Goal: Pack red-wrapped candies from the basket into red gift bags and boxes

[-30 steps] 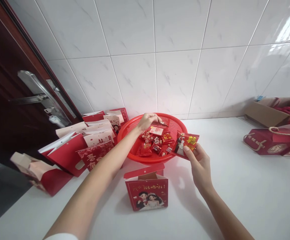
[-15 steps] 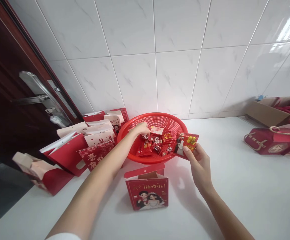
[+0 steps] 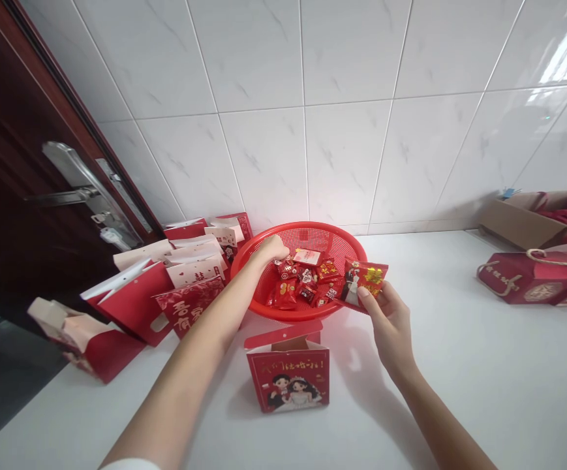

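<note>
A red plastic mesh basket stands against the wall with several red candy packets in it. My left hand reaches over its left side, fingers curled down by the packets; the fingertips are mostly hidden, so whatever they hold does not show. Between the thumb and fingers of my right hand is a red candy packet with gold print and a couple's picture, raised at the basket's right rim. In front of the basket an open red gift box stands upright with its flap up.
Several red and cream gift boxes stand at the left beside a dark door. On the right are red boxes with rope handles and a cardboard carton. A tiled wall closes off the back of the white table.
My left hand has shifted slightly left and up inside the basket, uncovering more of the packets. The right hand keeps its packet in nearly the same place.
</note>
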Demonstrator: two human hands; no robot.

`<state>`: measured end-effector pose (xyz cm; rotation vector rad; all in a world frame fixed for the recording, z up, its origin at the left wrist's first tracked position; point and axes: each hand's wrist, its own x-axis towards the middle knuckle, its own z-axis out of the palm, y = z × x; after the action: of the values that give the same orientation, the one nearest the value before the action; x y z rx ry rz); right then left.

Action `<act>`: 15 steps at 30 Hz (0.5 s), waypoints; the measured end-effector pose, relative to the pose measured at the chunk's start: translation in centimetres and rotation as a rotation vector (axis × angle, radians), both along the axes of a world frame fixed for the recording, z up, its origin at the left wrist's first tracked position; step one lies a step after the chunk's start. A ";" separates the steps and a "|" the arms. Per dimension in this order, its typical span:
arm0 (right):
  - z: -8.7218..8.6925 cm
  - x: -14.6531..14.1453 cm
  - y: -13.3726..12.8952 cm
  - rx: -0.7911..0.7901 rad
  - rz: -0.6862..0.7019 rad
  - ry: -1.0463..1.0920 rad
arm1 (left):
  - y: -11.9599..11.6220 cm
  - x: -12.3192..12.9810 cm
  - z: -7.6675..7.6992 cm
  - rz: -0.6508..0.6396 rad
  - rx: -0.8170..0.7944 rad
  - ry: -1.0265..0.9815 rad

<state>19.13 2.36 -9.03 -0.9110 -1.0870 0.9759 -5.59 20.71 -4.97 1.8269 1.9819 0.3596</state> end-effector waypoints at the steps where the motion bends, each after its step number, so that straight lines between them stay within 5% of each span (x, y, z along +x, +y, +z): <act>1: 0.0 0.0 0.0 -0.001 0.001 0.001 | -0.1 0.0 0.1 0.011 0.044 -0.044; 7: 0.0 0.0 0.0 -0.005 -0.015 -0.007 | -1.1 1.3 1.8 -0.085 0.191 -0.470; 13: -0.1 -0.1 0.3 -0.001 -0.005 0.035 | -5.4 5.2 4.8 -0.391 0.187 -0.892; 15: 0.0 -0.1 0.4 -0.011 0.006 0.058 | -6.9 6.8 4.8 -0.583 0.106 -1.059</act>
<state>19.04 2.72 -9.07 -0.8836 -1.0367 1.0082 1.18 13.84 -0.13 1.6264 0.7039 0.9813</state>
